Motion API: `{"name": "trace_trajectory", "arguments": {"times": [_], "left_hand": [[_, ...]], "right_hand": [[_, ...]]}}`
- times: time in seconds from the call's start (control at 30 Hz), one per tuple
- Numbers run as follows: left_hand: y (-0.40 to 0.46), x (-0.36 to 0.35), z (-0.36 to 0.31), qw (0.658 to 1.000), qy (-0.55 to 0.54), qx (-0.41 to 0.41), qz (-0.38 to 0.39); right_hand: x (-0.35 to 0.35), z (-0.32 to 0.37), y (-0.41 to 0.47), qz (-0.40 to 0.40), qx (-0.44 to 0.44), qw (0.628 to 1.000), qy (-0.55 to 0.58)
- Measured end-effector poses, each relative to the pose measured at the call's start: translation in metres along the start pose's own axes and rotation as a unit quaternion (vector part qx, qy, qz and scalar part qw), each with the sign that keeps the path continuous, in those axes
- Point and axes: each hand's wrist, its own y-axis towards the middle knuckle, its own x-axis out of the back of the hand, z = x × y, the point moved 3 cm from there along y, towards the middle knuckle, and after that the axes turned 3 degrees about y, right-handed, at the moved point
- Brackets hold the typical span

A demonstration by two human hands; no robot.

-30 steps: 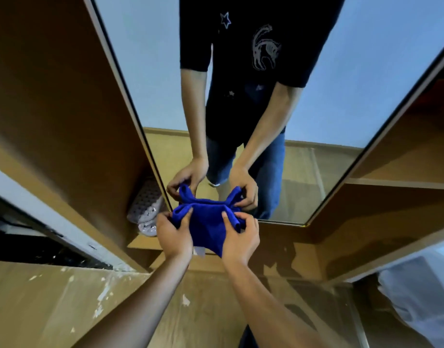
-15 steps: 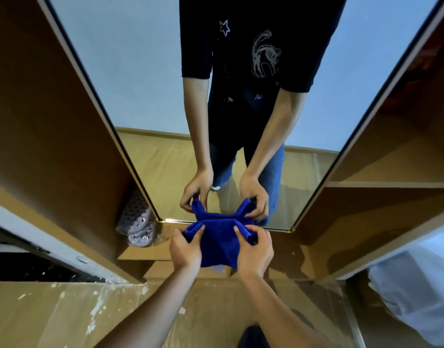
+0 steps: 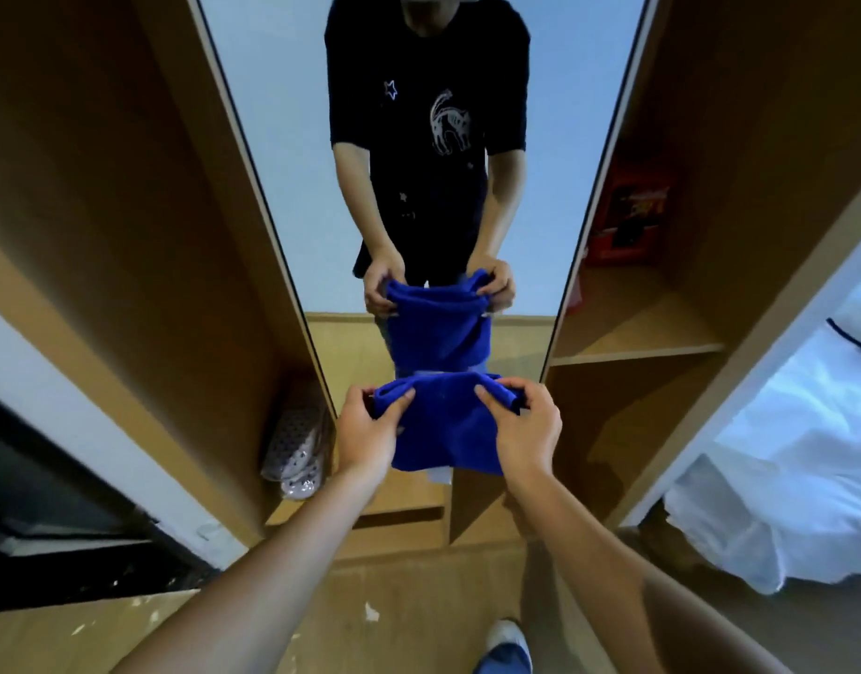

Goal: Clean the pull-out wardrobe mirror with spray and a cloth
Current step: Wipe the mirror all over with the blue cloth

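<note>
As we look down from the head camera, our two hands hold a blue cloth (image 3: 443, 430) stretched between them, just in front of the lower end of the tall mirror (image 3: 282, 187). Our left hand (image 3: 367, 432) grips the cloth's left upper corner, thumb on the near face and fingers curled round the bunched edge; our right hand (image 3: 525, 430) grips the right upper corner in the same way, its fingers (image 3: 486, 394) pinching a fold. The cloth hangs below both hands as a loose, doubled panel; whether it touches the glass we cannot tell. The mirror stands between two wooden wardrobe panels, its dark frame edges converging toward the bottom, and it reflects a person in a black printed shirt holding the same cloth with both hands. To the left of the mirror's foot, a pair of pale perforated slippers (image 3: 294, 454) lies on a low wooden shelf (image 3: 404, 515). On the right, the wardrobe (image 3: 710, 211) shows open compartments divided by a shelf board (image 3: 637, 355), with a red box (image 3: 630, 216) standing in the far upper compartment. Farther right, white bedding (image 3: 783, 479) is seen beyond the wardrobe's side panel. Near the bottom edge, the toe of a white and blue shoe (image 3: 506, 647) rests on the wooden floor (image 3: 394, 625), which carries small white flecks
</note>
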Motion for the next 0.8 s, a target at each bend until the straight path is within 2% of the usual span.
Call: {"name": "trace_trajectory", "arguments": {"times": [0.1,0.23,0.4,0.5,0.67,0.8], "left_hand": [[-0.025,0.022,-0.046,0.996,0.007,-0.043,0.076],[-0.049,0.040,-0.092,0.987,0.005,-0.039,0.154],[-0.058,0.041,-0.129,0.986,-0.045,0.008,0.159],[-0.056,0.034,-0.146,0.983,-0.078,0.017,0.166],[-0.060,0.006,-0.180,0.983,-0.061,-0.032,0.169],[-0.063,-0.023,-0.195,0.985,-0.035,-0.065,0.159]], "right_hand": [[0.020,0.043,-0.013,0.032,0.018,0.999,-0.002],[0.045,0.093,-0.023,0.076,0.017,0.997,0.003],[0.075,0.144,-0.018,0.141,-0.011,0.989,0.046],[0.092,0.163,0.002,0.214,-0.018,0.976,0.042],[0.118,0.184,0.041,0.329,0.012,0.944,-0.019],[0.143,0.189,0.074,0.356,0.039,0.921,-0.151]]}}
